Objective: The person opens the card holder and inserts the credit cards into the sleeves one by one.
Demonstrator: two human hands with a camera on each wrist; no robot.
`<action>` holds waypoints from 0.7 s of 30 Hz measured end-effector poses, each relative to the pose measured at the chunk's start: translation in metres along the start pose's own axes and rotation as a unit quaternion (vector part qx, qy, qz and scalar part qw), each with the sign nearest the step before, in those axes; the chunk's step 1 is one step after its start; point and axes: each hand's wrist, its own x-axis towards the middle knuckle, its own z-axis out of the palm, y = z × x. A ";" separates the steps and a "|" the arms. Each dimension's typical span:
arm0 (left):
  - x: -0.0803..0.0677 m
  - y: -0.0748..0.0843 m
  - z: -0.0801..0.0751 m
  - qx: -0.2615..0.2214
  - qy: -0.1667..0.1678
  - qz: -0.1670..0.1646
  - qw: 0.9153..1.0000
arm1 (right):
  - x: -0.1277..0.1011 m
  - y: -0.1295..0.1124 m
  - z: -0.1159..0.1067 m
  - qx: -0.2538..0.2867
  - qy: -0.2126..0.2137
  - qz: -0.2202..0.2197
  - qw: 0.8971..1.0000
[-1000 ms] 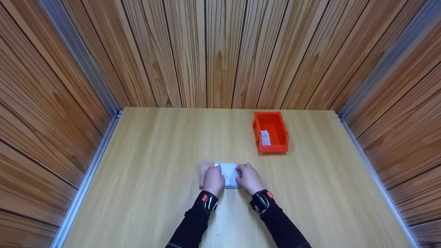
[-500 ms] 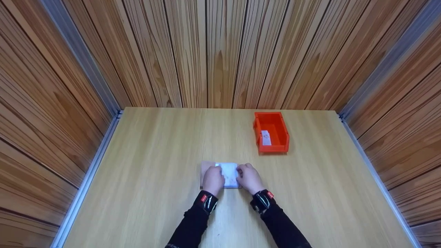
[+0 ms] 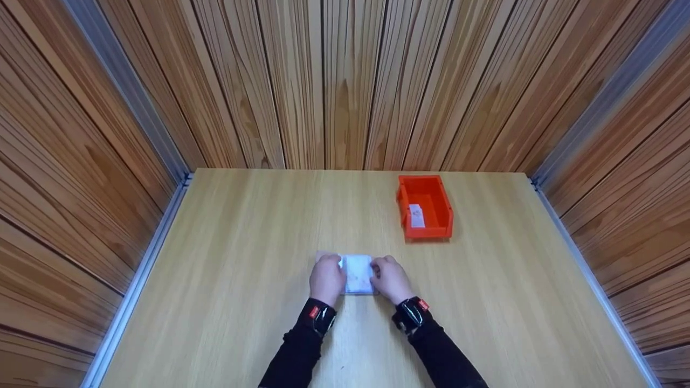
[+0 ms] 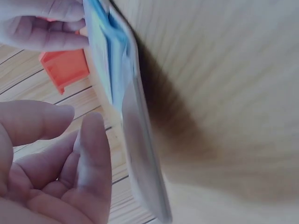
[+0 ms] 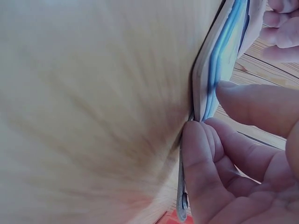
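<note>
A flat white-and-blue packet (image 3: pixel 358 274) is shown lying near the front middle of the desk (image 3: pixel 242 242), on top of a thin tan sheet (image 3: pixel 321 255) of which only the far left corner is left uncovered. In the wrist views the packet (image 4: pixel 110 60) is seen edge-on as layered blue and white sheets, raised slightly off the wood along one side.

The packet is flanked by both hands. The left hand (image 3: pixel 326 279) is laid over its left edge; in the left wrist view its fingers (image 4: pixel 93 154) are held loosely curled just beside the edge, with no firm grip visible. The right hand (image 3: pixel 392 279) is set at the right edge; in the right wrist view its fingers (image 5: pixel 205 154) are pressed against the lower edge of the layers (image 5: pixel 219 60) and a pinch on the stack is suggested, the thumb lying above.

Both forearms, in black sleeves with a wrist camera (image 3: pixel 411 313) on each, are brought in from the near edge and converge on the packet, palms down.

An orange bin (image 3: pixel 425 207) holding a small white item (image 3: pixel 415 215) is placed well apart, toward the far right.

A likely risk: because the layers are thin and loosely stacked, they could be fanned apart or slid off the tan sheet if only one edge is lifted.
</note>
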 end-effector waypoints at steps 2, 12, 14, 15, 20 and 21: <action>0.001 -0.001 -0.003 0.012 0.006 0.000 1.000 | 0.000 0.000 0.000 -0.001 -0.003 0.004 1.000; 0.002 -0.013 -0.009 0.019 0.036 0.010 0.999 | 0.000 0.001 0.001 0.001 0.012 -0.008 1.000; 0.002 -0.016 -0.010 0.021 0.042 0.010 0.999 | 0.000 0.001 0.001 0.003 0.010 -0.006 1.000; 0.002 -0.017 -0.011 0.021 0.045 0.010 0.999 | 0.000 0.001 0.001 0.004 0.009 -0.005 1.000; 0.003 -0.022 -0.013 0.025 0.045 -0.004 0.999 | 0.000 0.002 0.001 0.000 0.007 -0.005 1.000; 0.003 -0.023 -0.013 0.026 0.043 -0.009 0.999 | 0.000 0.002 0.001 0.000 0.008 -0.006 1.000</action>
